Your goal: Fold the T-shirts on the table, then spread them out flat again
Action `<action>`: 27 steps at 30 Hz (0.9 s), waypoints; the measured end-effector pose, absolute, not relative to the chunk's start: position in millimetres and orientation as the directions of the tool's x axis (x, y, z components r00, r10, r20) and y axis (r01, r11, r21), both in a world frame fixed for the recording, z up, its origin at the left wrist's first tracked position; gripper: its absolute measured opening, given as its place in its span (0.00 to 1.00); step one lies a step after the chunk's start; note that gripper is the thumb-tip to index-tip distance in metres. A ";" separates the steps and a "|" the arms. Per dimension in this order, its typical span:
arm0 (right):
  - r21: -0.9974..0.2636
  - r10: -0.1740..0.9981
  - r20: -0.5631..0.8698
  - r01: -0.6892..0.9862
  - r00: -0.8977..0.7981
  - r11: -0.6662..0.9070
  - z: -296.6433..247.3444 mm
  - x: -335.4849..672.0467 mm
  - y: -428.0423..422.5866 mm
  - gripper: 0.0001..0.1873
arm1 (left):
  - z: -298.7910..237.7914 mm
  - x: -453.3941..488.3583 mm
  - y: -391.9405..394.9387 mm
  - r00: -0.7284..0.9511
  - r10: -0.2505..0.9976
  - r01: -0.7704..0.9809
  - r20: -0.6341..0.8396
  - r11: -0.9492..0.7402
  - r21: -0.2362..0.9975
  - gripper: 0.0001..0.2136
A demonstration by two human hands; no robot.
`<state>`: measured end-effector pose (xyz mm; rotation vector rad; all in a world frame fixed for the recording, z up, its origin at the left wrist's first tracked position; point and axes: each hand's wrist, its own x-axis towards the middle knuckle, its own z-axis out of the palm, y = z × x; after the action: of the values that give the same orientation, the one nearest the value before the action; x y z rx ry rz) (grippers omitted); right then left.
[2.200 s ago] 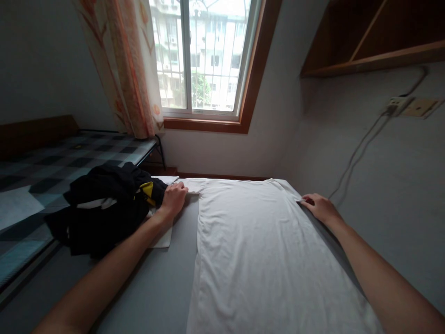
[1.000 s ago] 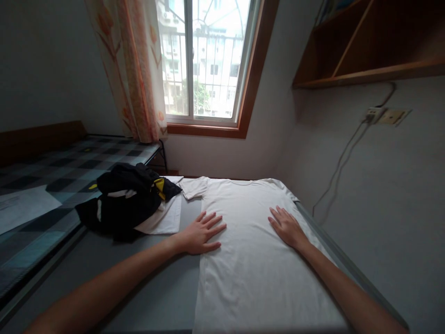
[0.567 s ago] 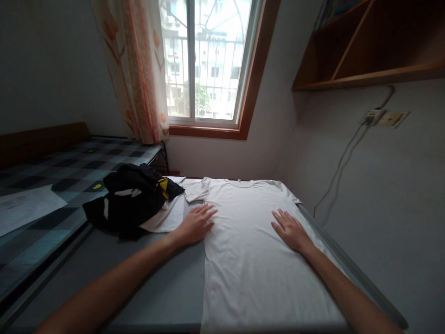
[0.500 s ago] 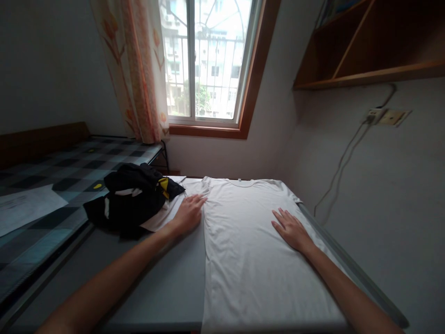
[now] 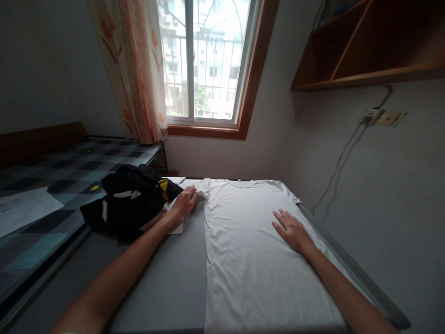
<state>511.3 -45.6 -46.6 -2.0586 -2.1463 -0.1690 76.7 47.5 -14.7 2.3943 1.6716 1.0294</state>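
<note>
Centrally, one white T-shirt [image 5: 250,269] lies spread on one grey surface [image 5: 167,292]. Left of the T-shirt, one heap of black clothing [image 5: 127,211] crowds the left hand [image 5: 185,202], which pinches one sleeve [image 5: 203,188]; farther left, one checked mattress [image 5: 69,162] bears one paper sheet [image 5: 28,208]. On the T-shirt rests one right hand [image 5: 291,229], flat, fingers spread. Beyond the T-shirt: one window [image 5: 215,65], one curtain [image 5: 134,69]. Above right: one wooden shelf [image 5: 375,77].

"Can you read anything from here?"

"Not a word. The white paper [image 5: 29,209] at nine o'clock, lying on the checked mattress [image 5: 116,149], carries faint grey lines, too blurred to make out."

"And other lettering?"

"None I can read."
</note>
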 end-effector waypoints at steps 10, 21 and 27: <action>-0.039 0.978 0.200 0.997 -0.057 0.066 -50.0 516.5 -45.3 0.31 | -25.0 68.9 46.1 0.138 0.873 0.889 0.469 -0.318 0.329 0.17; 0.009 0.979 0.189 0.997 -0.081 0.080 -55.6 520.4 -44.3 0.31 | -29.7 65.8 44.0 0.149 0.834 0.938 0.532 -0.289 0.192 0.11; -0.015 0.975 0.211 0.997 -0.074 0.079 -52.2 517.8 -47.0 0.31 | -27.1 78.7 33.7 0.474 0.712 0.808 0.517 -0.586 0.066 0.19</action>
<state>517.8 -47.0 -52.2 -2.0169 -2.1793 -0.1986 78.7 33.7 -27.1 2.8539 1.4888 0.8503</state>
